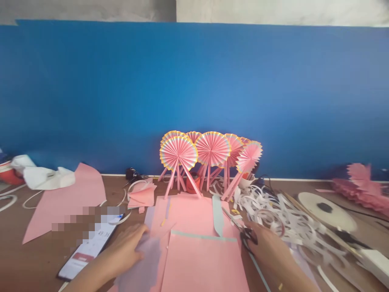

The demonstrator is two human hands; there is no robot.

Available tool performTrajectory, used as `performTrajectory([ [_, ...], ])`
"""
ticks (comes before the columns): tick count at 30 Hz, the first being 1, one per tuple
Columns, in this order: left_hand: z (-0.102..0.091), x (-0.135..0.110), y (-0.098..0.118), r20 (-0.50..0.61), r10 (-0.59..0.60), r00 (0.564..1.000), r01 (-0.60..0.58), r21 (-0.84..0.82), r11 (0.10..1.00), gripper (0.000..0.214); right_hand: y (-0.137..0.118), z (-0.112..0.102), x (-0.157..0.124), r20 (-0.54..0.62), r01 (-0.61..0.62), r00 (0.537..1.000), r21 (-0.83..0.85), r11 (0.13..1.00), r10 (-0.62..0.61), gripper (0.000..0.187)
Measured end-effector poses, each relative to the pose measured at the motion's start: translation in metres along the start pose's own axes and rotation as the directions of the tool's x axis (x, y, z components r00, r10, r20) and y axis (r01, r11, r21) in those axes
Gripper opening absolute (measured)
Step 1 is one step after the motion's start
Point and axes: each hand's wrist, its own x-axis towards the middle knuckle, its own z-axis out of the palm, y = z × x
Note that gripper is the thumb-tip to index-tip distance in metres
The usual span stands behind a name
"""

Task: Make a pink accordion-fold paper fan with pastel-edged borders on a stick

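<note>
My right hand [267, 245] is closed around the black handles of a pair of scissors [235, 221], whose blades point up and left toward a pale green paper strip [217, 215]. My left hand [129, 245] has its fingers apart and holds nothing; it is beside a lavender paper piece [142, 263]. Between the hands lies a pink paper sheet [203, 263] with a pale green strip [203, 236] along its far edge. More pink paper [188, 211] is spread beneath and behind it.
Several pink pleated paper fans [178, 153] stand at the back against a blue panel [194, 81]. Curled white paper strips [261, 207] pile up on the right, near a white disc [326, 213]. A phone [91, 247] and a large pink sheet [69, 207] lie left.
</note>
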Motion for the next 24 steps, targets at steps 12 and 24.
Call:
performTrajectory([
  [12, -0.026, -0.001, -0.009, -0.041, 0.056, 0.998, -0.062, -0.176, 0.982, 0.006, 0.021, 0.012, 0.011, -0.122, 0.018, 0.992, 0.207, 0.978, 0.008, 0.038],
  [24, -0.008, 0.068, 0.06, -0.288, 0.079, 0.954, -0.007, 0.24, 0.971, 0.014, 0.009, 0.018, 0.014, -0.27, 0.013, 0.96, 0.299, 0.954, 0.072, 0.044],
])
